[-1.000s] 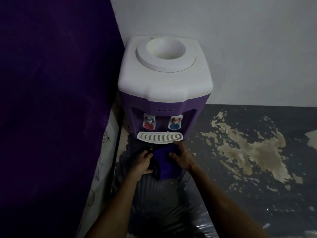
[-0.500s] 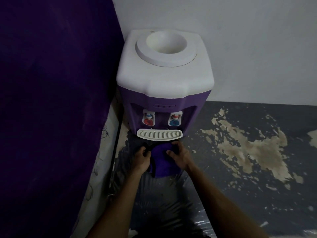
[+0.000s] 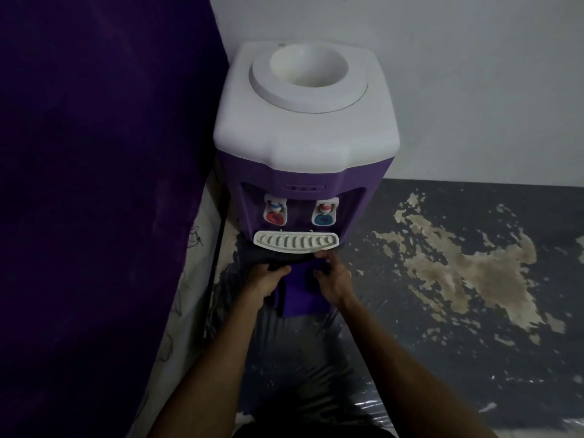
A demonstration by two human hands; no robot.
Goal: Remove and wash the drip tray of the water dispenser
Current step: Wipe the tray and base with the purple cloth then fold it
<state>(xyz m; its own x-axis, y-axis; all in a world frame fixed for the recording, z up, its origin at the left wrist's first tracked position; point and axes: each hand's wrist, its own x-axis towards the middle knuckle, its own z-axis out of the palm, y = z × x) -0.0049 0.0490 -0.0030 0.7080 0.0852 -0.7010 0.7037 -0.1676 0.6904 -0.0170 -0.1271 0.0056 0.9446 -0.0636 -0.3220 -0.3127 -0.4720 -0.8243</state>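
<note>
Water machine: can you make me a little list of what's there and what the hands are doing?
dispenser: purple body, white top, no bottle on it
taps: red on the picture's left, blue on its right
tray: white, slotted, still on the dispenser under the taps
left hand: just below the tray, fingers curled on something dark
right hand: fingertips at the tray's underside
floor: grey, with worn pale patches

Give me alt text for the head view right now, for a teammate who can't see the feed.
Both hands reach under the white slotted drip tray of a purple and white water dispenser: the left hand grips dark material below the tray, and the right hand curls its fingers at the tray's underside. The tray is still seated beneath the red tap and blue tap.
</note>
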